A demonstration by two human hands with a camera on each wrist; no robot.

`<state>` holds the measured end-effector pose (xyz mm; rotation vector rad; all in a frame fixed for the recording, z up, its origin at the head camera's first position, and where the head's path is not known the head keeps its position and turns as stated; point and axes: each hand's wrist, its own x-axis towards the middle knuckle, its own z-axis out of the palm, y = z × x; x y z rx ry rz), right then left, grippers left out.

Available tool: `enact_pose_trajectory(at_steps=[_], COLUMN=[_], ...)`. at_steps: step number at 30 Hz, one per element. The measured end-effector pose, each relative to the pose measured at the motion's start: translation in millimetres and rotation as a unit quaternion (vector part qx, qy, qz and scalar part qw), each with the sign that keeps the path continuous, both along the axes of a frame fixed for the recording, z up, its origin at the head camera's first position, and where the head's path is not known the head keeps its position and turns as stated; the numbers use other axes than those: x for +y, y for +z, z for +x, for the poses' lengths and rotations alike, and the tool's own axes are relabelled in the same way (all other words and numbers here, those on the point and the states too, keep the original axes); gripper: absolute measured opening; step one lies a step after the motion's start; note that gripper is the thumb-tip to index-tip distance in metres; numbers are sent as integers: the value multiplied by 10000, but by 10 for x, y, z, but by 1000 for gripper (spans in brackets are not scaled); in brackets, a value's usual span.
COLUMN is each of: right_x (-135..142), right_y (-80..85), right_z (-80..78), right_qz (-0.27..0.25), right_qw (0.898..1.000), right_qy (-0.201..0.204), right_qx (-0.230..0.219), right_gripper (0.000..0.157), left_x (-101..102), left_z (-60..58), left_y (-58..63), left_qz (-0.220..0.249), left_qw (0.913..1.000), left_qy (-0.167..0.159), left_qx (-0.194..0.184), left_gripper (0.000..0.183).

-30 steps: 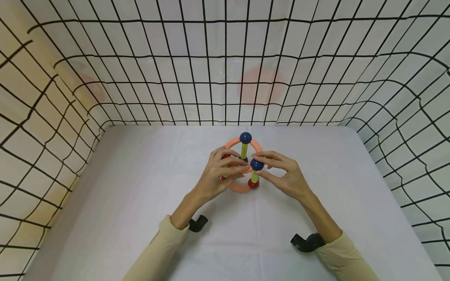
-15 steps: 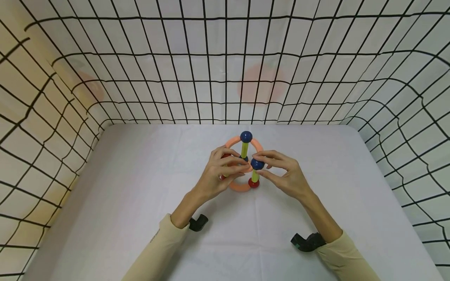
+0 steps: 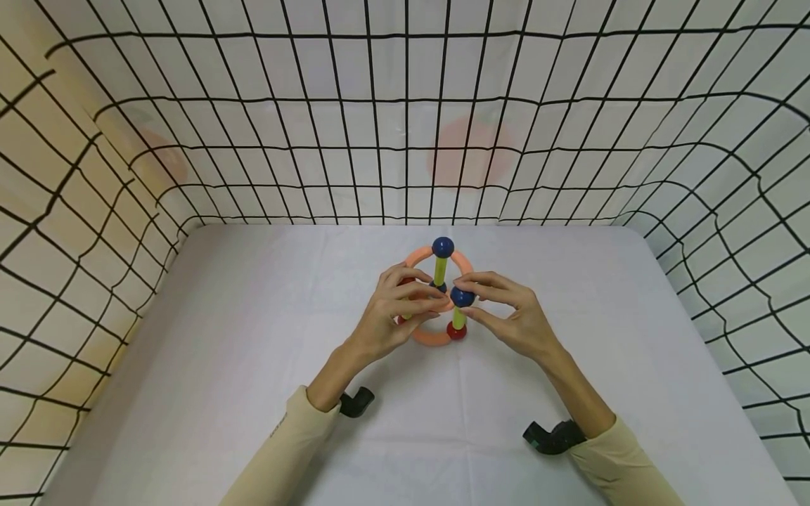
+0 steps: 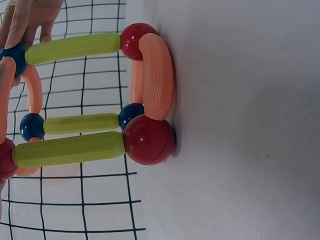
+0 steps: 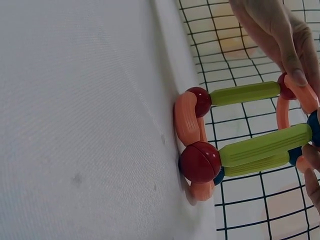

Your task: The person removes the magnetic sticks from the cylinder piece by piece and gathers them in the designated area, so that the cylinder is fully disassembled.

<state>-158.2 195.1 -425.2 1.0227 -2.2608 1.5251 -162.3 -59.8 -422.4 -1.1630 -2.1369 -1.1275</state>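
Observation:
A frame of balls and rods (image 3: 441,270) stands upright on the white cloth. Yellow-green straight rods (image 4: 70,150) rise from a lower ring to an upper one, both made of curved orange rods (image 4: 159,77). My right hand (image 3: 515,316) pinches the upper blue ball (image 3: 463,296) at the front right between thumb and fingers. On the other side, my left hand (image 3: 389,313) holds the ring at an upper red ball (image 5: 286,87), mostly hidden by the fingers in the head view. Another blue ball (image 3: 442,247) tops the rear rod, untouched. Red balls (image 5: 200,162) sit at the base.
A black wire grid (image 3: 405,147) walls the table at the back and both sides. White cloth (image 3: 253,302) covers the tabletop around the frame. Black devices sit at the left wrist (image 3: 357,403) and the right wrist (image 3: 553,437).

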Motion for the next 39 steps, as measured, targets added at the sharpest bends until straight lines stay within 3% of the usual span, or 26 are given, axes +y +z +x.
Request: enact_pose_trajectory(at_steps=[5, 20, 39], right_x=[17, -12, -13], right_y=[-22, 23, 10], right_z=[-7, 16, 7], right_qz=[-187, 27, 173], right_qw=[9998, 9999, 9993], right_qy=[7, -65, -321], right_qx=[55, -73, 99], right_gripper=[49, 48, 49], left_x=[-29, -66, -67], left_z=[3, -14, -21], left_y=[-12, -22, -7], left_qz=[-45, -8, -81], left_qw=[10000, 9997, 9997], left_qy=[-75, -200, -105], left_qx=[0, -129, -207], left_gripper=[22, 17, 23])
